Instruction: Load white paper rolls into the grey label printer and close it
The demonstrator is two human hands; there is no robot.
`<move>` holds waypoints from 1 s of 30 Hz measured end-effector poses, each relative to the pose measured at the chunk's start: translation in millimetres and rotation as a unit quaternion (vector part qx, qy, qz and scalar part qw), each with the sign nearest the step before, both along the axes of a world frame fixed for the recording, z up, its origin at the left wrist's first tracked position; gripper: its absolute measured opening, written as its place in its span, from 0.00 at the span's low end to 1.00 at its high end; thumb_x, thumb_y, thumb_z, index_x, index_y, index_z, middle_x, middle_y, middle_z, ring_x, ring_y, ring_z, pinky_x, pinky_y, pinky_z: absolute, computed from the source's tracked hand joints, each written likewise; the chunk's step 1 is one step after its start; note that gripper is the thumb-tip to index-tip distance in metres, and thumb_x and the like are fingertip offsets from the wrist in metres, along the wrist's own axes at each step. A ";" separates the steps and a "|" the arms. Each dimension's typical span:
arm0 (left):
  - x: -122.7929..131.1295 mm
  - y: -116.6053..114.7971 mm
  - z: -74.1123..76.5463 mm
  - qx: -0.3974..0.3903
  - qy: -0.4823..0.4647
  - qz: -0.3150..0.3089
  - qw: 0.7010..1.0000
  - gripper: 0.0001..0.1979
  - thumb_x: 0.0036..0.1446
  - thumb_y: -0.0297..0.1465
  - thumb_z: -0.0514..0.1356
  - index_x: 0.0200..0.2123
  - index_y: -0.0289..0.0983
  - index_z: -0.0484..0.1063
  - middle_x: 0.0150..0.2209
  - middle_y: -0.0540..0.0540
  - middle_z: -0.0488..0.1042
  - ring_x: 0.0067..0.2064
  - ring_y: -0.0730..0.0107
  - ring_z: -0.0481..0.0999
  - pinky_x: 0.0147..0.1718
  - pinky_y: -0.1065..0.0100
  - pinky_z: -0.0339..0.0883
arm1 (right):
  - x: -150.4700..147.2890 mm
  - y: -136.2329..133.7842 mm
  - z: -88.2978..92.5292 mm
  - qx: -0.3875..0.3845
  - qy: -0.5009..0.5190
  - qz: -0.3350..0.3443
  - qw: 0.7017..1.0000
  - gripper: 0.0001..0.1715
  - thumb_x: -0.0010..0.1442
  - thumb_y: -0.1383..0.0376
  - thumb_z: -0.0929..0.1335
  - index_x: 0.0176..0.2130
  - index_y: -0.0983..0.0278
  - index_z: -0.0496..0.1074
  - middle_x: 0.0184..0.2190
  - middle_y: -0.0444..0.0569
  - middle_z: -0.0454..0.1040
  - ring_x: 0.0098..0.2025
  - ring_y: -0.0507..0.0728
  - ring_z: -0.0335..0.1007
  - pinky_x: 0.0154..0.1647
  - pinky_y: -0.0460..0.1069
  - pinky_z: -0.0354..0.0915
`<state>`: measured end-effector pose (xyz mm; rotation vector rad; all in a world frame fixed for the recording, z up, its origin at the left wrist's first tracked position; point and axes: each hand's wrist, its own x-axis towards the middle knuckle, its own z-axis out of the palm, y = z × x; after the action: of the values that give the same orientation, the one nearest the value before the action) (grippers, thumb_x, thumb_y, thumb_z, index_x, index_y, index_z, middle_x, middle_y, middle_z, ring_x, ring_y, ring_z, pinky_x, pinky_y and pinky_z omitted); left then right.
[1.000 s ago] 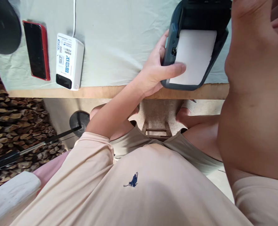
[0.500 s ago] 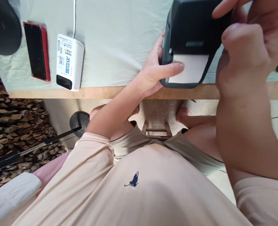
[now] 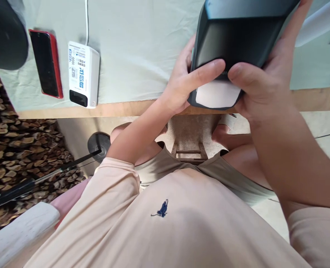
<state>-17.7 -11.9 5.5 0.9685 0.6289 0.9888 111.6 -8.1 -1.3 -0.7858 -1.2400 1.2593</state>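
Observation:
A black boxy device [image 3: 240, 41] with rounded corners is held between my two hands over the near edge of the table. At its near end shows a white paper-like panel [image 3: 217, 95]. My left hand [image 3: 187, 80] grips the left side, thumb pressed on the top face and fingers mostly hidden behind. From the right side my right hand [image 3: 265, 82] is closed on it too, its thumb lying close to the left one. Both thumbs cover part of the small lettering above the white panel. The far end of the device runs out of view.
On the pale green cloth lie a red-cased phone [image 3: 45, 63] and a white power bank [image 3: 83, 70] with a cable. A dark rounded object [image 3: 4, 37] stands far left. The table has a wooden edge [image 3: 125, 108]. Someone's pale sleeve [image 3: 22, 227] is at lower left, beside stacked firewood [image 3: 19, 145].
My right hand has come down from the far right corner onto the device's right side, its thumb now on top. The device has tilted, and less of the white panel shows.

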 end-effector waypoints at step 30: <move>4.6 3.7 5.7 -0.157 -0.034 0.025 0.987 0.14 0.52 0.25 0.56 0.44 0.39 0.66 0.32 0.53 0.72 0.36 0.75 0.75 0.39 0.71 0.70 | -1.5 -4.7 8.3 -0.104 0.115 0.036 0.987 0.40 0.45 0.62 0.66 0.52 0.57 0.41 0.53 0.41 0.58 0.55 0.45 0.60 0.54 0.46 0.69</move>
<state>-13.1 -8.3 11.2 0.6410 0.7300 0.9299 110.1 -12.8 6.9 -0.7249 -0.9685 1.5111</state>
